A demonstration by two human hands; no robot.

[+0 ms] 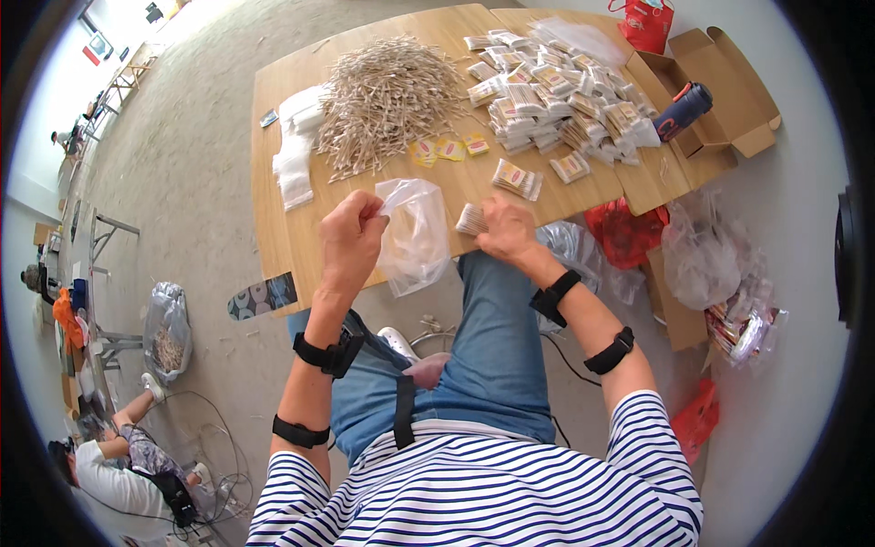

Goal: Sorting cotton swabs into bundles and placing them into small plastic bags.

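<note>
My left hand [352, 235] pinches the edge of a clear plastic bag [415, 239], which hangs partly past the table's near edge. To its right, my right hand [507, 228] is closed round a small bundle of cotton swabs [471, 220], their tips pointing toward the bag. A filled packet of swabs [517, 180] lies just beyond my right hand, with another packet [571, 167] beside it. Small yellow cards [449, 149] lie behind the bag. A large heap of loose cotton swabs [390, 98] covers the table's far left part.
Many filled packets [556, 89] are piled at the far right, near an open cardboard box [729, 96] and a dark bottle [683, 111]. White plastic bags [296, 150] lie left of the heap. Plastic bags [697, 255] crowd the right side below the table. Another person [128, 474] sits at lower left.
</note>
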